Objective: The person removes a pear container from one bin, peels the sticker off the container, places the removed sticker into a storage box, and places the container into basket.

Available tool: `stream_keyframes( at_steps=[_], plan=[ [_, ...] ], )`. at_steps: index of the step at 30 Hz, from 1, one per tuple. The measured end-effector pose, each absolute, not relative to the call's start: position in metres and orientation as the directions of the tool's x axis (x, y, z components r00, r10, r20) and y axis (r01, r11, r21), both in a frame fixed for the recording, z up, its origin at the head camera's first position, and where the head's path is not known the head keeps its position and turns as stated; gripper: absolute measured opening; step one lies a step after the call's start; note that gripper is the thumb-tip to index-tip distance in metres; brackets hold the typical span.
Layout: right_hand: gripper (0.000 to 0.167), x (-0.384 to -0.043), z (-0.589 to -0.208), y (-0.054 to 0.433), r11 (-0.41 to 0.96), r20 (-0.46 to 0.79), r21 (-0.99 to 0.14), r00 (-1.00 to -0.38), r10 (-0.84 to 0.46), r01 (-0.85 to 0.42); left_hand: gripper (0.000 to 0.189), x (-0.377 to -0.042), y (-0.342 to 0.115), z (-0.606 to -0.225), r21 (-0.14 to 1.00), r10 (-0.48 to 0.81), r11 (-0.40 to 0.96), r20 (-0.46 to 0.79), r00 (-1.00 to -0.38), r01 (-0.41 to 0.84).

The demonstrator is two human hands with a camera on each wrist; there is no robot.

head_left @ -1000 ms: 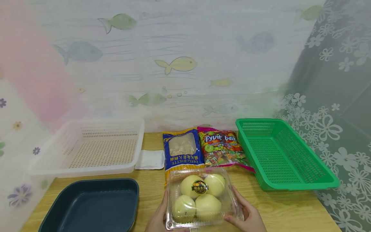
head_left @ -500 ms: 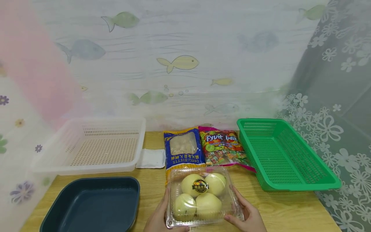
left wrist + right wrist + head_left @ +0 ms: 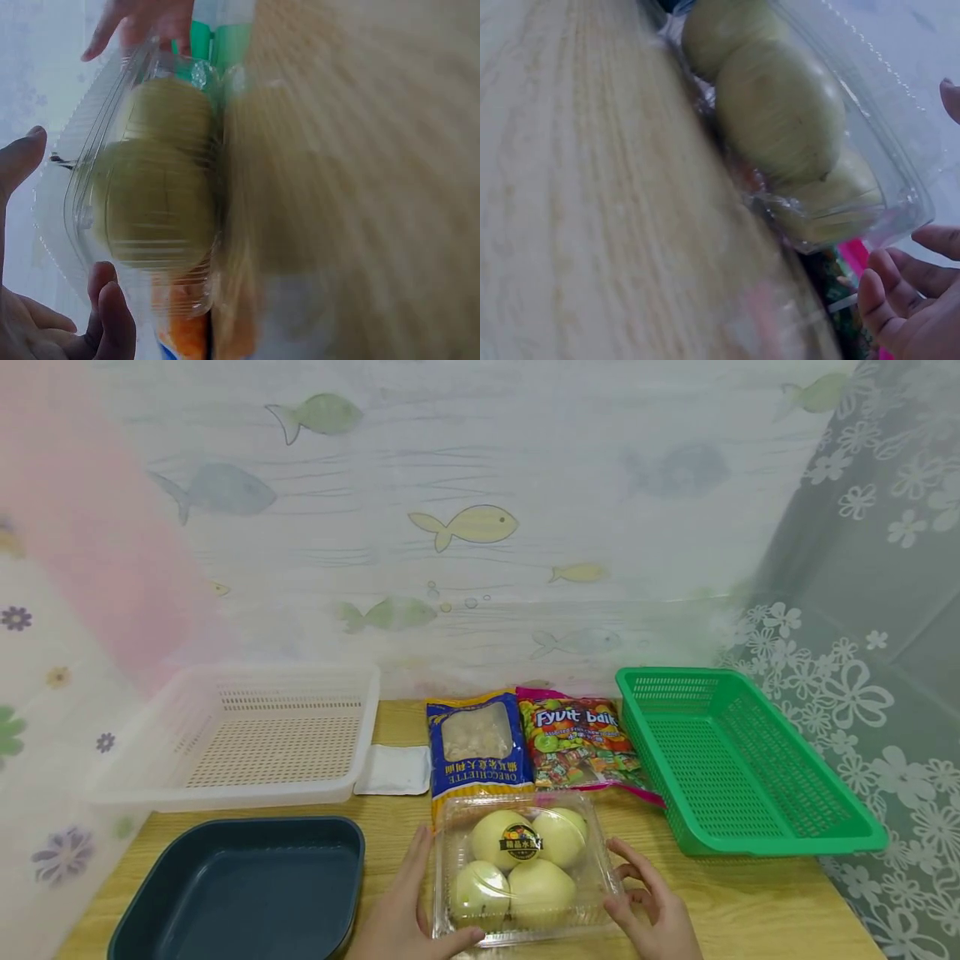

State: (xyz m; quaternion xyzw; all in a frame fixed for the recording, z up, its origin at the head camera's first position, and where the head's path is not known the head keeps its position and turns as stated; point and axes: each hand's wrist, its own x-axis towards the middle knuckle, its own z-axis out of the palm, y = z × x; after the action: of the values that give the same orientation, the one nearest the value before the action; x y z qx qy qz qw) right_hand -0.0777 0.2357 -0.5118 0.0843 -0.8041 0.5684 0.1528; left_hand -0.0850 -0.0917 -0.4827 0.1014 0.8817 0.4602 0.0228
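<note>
A clear plastic clamshell box [image 3: 596, 885] of several pale yellow-green pears [image 3: 542, 892] rests on the wooden table, a dark round label on its lid. At its left side is my left hand [image 3: 405, 918], fingers extended and thumb near the front corner. My right hand [image 3: 654, 902] is by its right side with loosely bent fingers. In the left wrist view, a gap shows between the left fingers [image 3: 116, 319] and the box. The right wrist view has the right fingers [image 3: 911, 277] spread beside the box corner, holding nothing.
Behind the box lie a blue orecchiette bag [image 3: 480, 743], a colourful candy bag [image 3: 577, 739] and a white packet [image 3: 393, 770]. A white basket [image 3: 363, 727] and dark blue tray [image 3: 247, 893] stand left, a green basket [image 3: 750, 843] right.
Both hands have loosened from the box: the left fingers have straightened along its side, and the right hand has drawn slightly away to the right. The box stays nearly in place.
</note>
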Motion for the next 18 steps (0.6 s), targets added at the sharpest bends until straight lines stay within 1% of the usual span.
stream_keyframes(
  at_steps=[3,5,9,15,18],
  plan=[
    [0.055,-0.080,-0.505,0.237,0.368,0.397,-0.858,-0.917,0.032,-0.359,0.135,-0.088,-0.091,-0.477,0.777,0.174,0.609,0.064,-0.983,0.159],
    [0.055,-0.082,-0.500,0.237,0.382,0.422,-0.843,-0.906,0.030,-0.379,0.136,-0.091,-0.091,-0.473,0.758,0.171,0.635,0.050,-0.984,0.149],
    [0.060,-0.088,-0.488,0.236,0.402,0.482,-0.804,-0.876,0.009,-0.438,0.133,-0.096,-0.091,-0.469,0.716,0.179,0.679,0.052,-0.982,0.162],
    [0.068,-0.099,-0.475,0.233,0.458,0.561,-0.730,-0.827,-0.022,-0.508,0.128,-0.100,-0.090,-0.475,0.721,0.242,0.660,0.060,-0.968,0.210],
    [0.070,-0.104,-0.470,0.229,0.506,0.602,-0.678,-0.798,-0.035,-0.533,0.129,-0.101,-0.090,-0.479,0.716,0.274,0.658,0.063,-0.960,0.235]
  ],
)
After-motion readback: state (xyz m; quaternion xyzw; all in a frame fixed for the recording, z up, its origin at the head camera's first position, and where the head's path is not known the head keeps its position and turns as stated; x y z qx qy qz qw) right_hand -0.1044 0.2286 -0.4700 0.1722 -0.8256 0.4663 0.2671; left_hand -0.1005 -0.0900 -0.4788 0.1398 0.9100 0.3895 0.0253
